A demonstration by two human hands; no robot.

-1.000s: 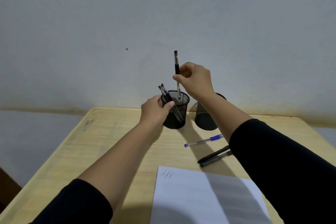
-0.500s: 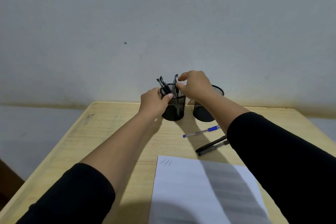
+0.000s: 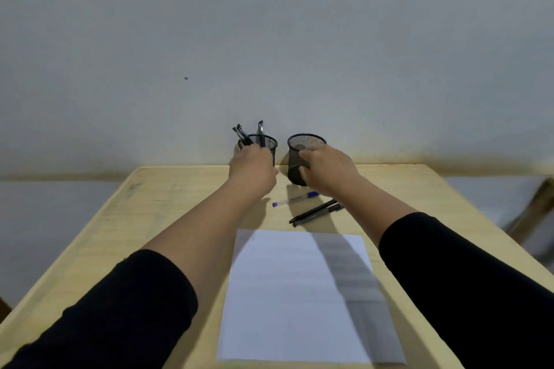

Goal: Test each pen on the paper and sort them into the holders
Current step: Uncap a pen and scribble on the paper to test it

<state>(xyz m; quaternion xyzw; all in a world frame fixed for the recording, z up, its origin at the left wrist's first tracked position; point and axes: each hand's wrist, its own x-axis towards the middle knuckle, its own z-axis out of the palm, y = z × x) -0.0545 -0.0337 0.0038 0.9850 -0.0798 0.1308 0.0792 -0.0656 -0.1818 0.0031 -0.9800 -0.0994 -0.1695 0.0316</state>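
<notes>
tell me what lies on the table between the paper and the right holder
In the head view, a blue-capped pen and two black pens lie on the table between the paper and the right holder.

Loose black fabric sleeves point(image 3: 126, 308) pushed up past the wrists, forearms bare; both hands point(image 3: 253, 166) ungloved, no rings visible.
</notes>
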